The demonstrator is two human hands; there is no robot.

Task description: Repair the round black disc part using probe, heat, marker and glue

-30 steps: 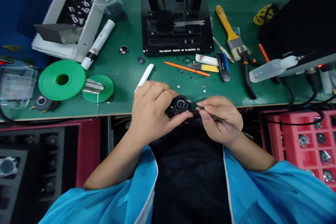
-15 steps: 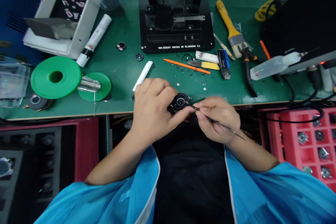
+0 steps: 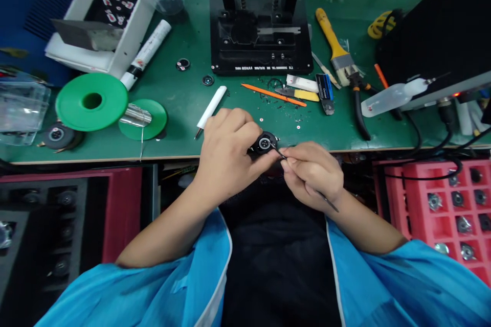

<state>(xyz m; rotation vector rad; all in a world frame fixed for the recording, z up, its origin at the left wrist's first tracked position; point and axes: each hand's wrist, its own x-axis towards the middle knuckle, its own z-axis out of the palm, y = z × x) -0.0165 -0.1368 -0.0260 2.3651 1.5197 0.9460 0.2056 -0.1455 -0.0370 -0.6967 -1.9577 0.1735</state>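
Between thumb and fingers, my left hand (image 3: 232, 156) grips a small round black part (image 3: 264, 142), which looks like a watch body, at the bench's front edge. On its upturned face is a pale ring with small dots inside. Pinched in my right hand (image 3: 312, 171) is a thin dark metal pick (image 3: 327, 201). Its tip reaches the ring on the black part, and its tail sticks out below my palm. Just beyond my left hand lies a white pen-like tool (image 3: 212, 107) with a dark point.
Behind my hands stands a black press stand (image 3: 261, 51). An orange stick (image 3: 273, 95), a yellow-handled knife (image 3: 306, 95), a brush (image 3: 333, 41) and pliers (image 3: 359, 107) lie to its front and right. Green wire spools (image 3: 72, 107) stand left. A pink foam tray (image 3: 441, 226) sits low right.
The view has shifted slightly. My right hand has turned the pick a little, so its tail points more steeply down. The black part stays in my left hand.
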